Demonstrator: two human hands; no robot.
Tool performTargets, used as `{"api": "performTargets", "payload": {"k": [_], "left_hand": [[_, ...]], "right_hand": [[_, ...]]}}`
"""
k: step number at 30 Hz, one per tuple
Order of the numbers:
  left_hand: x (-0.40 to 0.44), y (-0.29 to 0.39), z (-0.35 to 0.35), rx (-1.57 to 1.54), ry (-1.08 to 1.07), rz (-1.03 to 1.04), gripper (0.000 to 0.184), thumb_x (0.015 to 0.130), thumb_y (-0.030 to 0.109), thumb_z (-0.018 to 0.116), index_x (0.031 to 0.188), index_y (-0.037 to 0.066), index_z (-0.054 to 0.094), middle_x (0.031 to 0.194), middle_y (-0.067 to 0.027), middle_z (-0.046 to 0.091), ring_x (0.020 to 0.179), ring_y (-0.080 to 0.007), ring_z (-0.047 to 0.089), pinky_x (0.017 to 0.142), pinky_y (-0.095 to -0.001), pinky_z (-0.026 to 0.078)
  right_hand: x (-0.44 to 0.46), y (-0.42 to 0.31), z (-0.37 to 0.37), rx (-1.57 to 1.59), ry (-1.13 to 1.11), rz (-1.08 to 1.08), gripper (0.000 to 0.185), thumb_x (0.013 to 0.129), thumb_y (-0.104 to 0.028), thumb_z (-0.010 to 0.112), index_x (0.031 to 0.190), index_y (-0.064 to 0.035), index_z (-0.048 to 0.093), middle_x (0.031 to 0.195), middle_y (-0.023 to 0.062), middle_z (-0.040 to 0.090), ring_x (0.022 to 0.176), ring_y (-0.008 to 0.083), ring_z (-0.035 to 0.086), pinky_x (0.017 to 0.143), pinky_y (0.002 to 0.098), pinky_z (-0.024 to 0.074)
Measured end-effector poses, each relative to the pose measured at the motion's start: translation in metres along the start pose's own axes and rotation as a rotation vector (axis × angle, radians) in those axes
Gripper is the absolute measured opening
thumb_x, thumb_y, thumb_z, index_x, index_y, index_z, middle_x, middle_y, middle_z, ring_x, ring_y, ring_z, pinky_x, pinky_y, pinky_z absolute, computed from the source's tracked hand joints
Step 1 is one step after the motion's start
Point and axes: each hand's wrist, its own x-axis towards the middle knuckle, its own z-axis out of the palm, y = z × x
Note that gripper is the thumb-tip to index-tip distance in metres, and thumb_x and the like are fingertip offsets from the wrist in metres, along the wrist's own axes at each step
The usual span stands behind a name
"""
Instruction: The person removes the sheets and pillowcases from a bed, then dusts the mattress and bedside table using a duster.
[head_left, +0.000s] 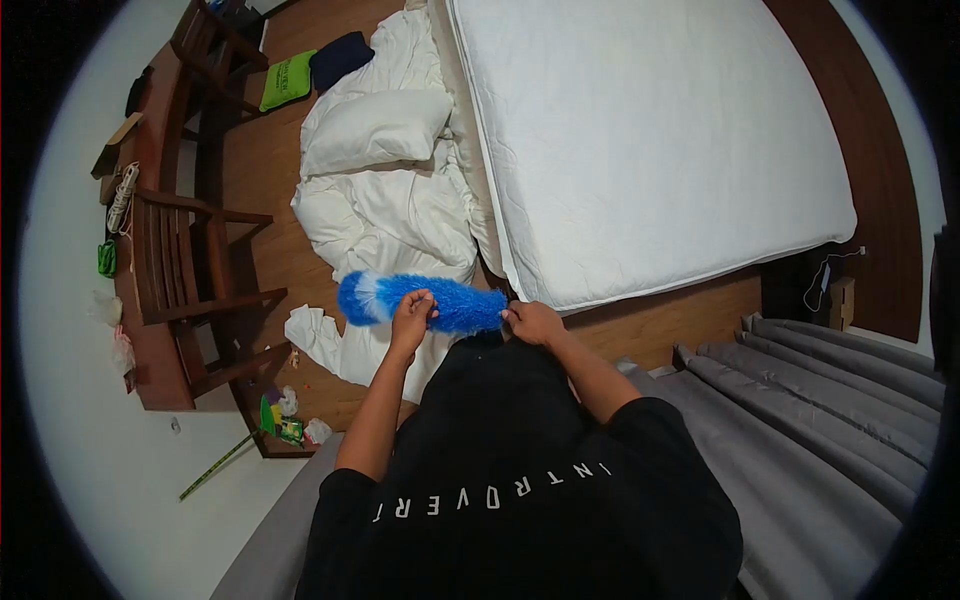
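Observation:
A fluffy blue duster point(465, 303) with a white band near its left end lies across the front of my body, over the edge of the bedding. My left hand point(413, 312) is closed in a pinch on the fibres near its middle. At the duster's right end, my right hand point(533, 323) is closed with the fingertips gripping the tip. Whether a handle is inside the fluff cannot be seen.
To the right stands a bed with a white mattress point(660, 140). White bedding point(395, 215) and a pillow point(385, 130) lie on the floor beside it. Wooden chairs point(180, 250) and a long desk point(150, 350) line the left. Grey curtains point(760, 430) hang close behind me.

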Motion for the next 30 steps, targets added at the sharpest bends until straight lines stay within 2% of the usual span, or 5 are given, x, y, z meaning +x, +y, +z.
{"api": "performTargets", "payload": {"k": [12, 18, 23, 28, 30], "left_hand": [[-0.008, 0.004, 0.016, -0.115, -0.084, -0.034, 0.045, 0.078, 0.040, 0.058, 0.108, 0.007, 0.050, 0.097, -0.0036, 0.055, 0.083, -0.0137, 0.053, 0.076, -0.0286, 0.042], [-0.011, 0.017, 0.017, -0.102, 0.161, 0.246, 0.028, 0.078, 0.025, 0.062, 0.090, 0.000, 0.059, 0.087, -0.0038, 0.059, 0.076, -0.0124, 0.053, 0.071, -0.0259, 0.041], [-0.009, 0.025, 0.012, -0.121, 0.058, 0.145, 0.038, 0.079, 0.032, 0.059, 0.103, 0.005, 0.051, 0.089, -0.0037, 0.057, 0.073, -0.0123, 0.055, 0.065, -0.0270, 0.044], [-0.006, 0.007, -0.016, -0.095, -0.003, -0.063, 0.042, 0.080, 0.038, 0.054, 0.110, 0.009, 0.045, 0.084, -0.0032, 0.055, 0.066, -0.0105, 0.055, 0.052, -0.0227, 0.041], [-0.013, -0.001, -0.030, -0.053, 0.059, -0.089, 0.036, 0.081, 0.035, 0.054, 0.106, 0.010, 0.048, 0.085, -0.0029, 0.055, 0.069, -0.0107, 0.055, 0.054, -0.0229, 0.040]], "right_hand": [[0.003, -0.080, -0.006, 0.188, 0.103, -0.351, 0.029, 0.083, -0.030, 0.047, 0.088, -0.0026, 0.056, 0.073, 0.0210, 0.058, 0.071, 0.0373, 0.056, 0.063, 0.0450, 0.0417], [-0.006, -0.103, -0.017, 0.102, 0.043, -0.008, 0.036, 0.083, -0.037, 0.047, 0.084, -0.0035, 0.059, 0.077, 0.0198, 0.059, 0.074, 0.0376, 0.057, 0.065, 0.0450, 0.0433], [0.004, -0.095, -0.031, 0.089, 0.109, 0.023, 0.039, 0.084, -0.039, 0.043, 0.081, -0.0040, 0.060, 0.080, 0.0198, 0.059, 0.076, 0.0365, 0.056, 0.068, 0.0449, 0.0425], [0.041, -0.001, -0.092, 0.228, 0.479, 0.063, 0.031, 0.083, -0.024, 0.042, 0.077, -0.0004, 0.062, 0.080, 0.0168, 0.061, 0.080, 0.0278, 0.058, 0.074, 0.0334, 0.0428], [0.044, 0.022, -0.126, 0.379, 0.720, 0.030, 0.035, 0.086, -0.027, 0.041, 0.073, -0.0004, 0.060, 0.061, 0.0091, 0.055, 0.055, 0.0200, 0.050, 0.055, 0.0306, 0.0415]]}}
